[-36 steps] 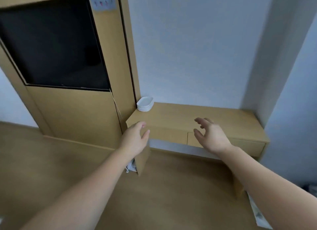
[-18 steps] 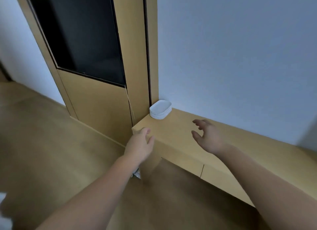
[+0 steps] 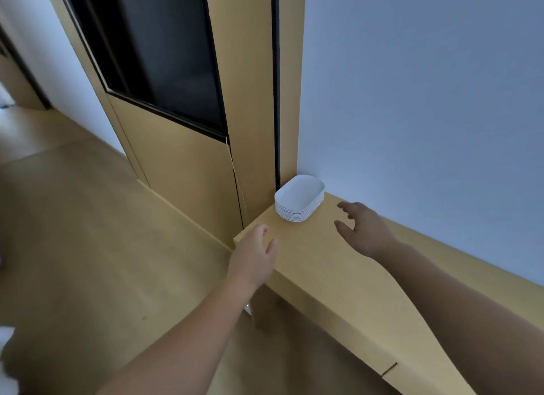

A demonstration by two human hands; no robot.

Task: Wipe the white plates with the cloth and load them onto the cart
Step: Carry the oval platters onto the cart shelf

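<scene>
A stack of several white plates (image 3: 299,198) stands in the back left corner of a light wooden desk (image 3: 326,277), against the wall and a wooden panel. My left hand (image 3: 255,256) hovers over the desk's left front corner, fingers relaxed, holding nothing. My right hand (image 3: 361,226) is stretched out over the desk top to the right of the stack, fingers spread and empty, a short gap from the plates. No cloth or cart is in view.
A tall wooden panel (image 3: 191,171) with a dark screen (image 3: 159,47) rises left of the desk. A grey wall (image 3: 426,100) backs the desk. Wooden floor (image 3: 88,247) spreads to the left. Something white (image 3: 7,362) shows at the bottom left edge.
The view has swung left and closer to the desk's left end. Both hands have come nearer the plate stack, which now looks larger. Neither hand has taken hold of anything.
</scene>
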